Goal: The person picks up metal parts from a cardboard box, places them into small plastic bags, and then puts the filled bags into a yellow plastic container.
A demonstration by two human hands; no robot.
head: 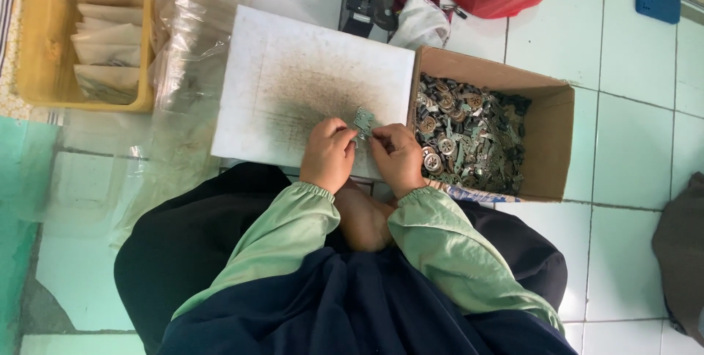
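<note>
Both hands meet over the near edge of the smudged white flat board [293, 76]: left hand [328, 154] and right hand [398, 157] each pinch the small grey metal plate [364, 120], knuckles up, wrists bent inward. At three o'clock the brown cardboard box [554, 142] holds many loose metal parts [469, 135], so in my judgement much sorting remains; at ten o'clock, a yellow plastic basket [44, 83] holds filled packets.

Left hand [328, 153] and right hand [398, 157] meet, fingers pinched.
</note>
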